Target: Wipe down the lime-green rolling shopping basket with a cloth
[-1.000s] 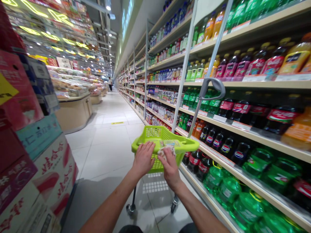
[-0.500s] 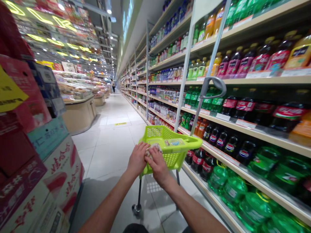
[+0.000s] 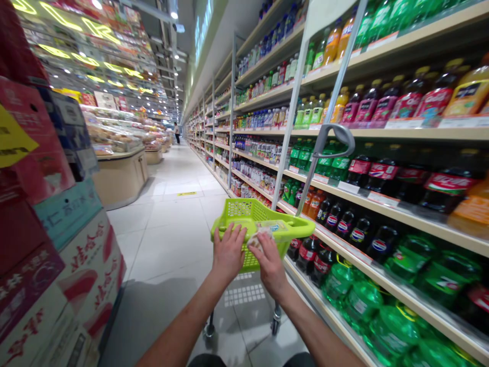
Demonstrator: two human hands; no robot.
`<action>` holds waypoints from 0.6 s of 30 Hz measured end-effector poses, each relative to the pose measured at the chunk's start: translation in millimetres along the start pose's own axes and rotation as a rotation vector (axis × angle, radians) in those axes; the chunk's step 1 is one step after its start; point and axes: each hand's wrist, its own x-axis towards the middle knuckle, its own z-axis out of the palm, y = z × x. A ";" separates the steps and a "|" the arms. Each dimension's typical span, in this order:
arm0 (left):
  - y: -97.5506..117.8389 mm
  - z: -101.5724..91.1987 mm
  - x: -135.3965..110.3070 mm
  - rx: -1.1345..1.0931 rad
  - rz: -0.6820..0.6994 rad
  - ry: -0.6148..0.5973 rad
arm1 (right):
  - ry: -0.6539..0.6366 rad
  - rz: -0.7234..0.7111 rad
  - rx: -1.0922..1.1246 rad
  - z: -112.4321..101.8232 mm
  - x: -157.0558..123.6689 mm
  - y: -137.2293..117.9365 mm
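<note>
Both hands are close together at the near rim of one green basket (image 3: 244, 210), left hand (image 3: 228, 251) spread flat on it, right hand (image 3: 272, 264) pinching one small packet (image 3: 256, 237), drink shelves (image 3: 397, 133) on the right.

Lime-green plastic trolley basket (image 3: 244, 209) stands centre on the pale tiled floor (image 3: 168, 229), w/ its grey metal pull handle (image 3: 332, 133) rising at the far-right side. Person's left hand (image 3: 228, 252) lies on the basket's near rim. Right hand (image 3: 272, 265) is just right of it, pinching a small crinkly printed packet (image 3: 256, 238) over that rim. A flat sealed pack (image 3: 271, 225) lies in the basket, beyond the hands. Long wooden shelving (image 3: 401, 133) w/ drink bottles runs along the right, near to far. Stacked printed cardboard boxes (image 3: 76, 265) sit near left, w/ a rounded wooden display counter (image 3: 118, 176) behind them. Another person (image 3: 177, 132) stands at the aisle's far end.
</note>
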 end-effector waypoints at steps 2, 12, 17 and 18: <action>2.0 0.9 -0.4 -0.008 0.019 -0.021 | 0.010 -0.020 -0.012 -1.6 2.5 7.3; -7.4 0.3 -0.3 -0.052 0.000 0.014 | 0.013 0.163 -0.113 -33.0 -5.7 49.4; -10.9 -2.5 0.1 -0.071 0.017 0.000 | 0.021 0.147 -0.134 -46.0 -9.2 78.1; -10.9 -2.5 0.2 -0.074 0.014 0.004 | 0.060 0.215 -0.167 -51.6 -10.9 89.3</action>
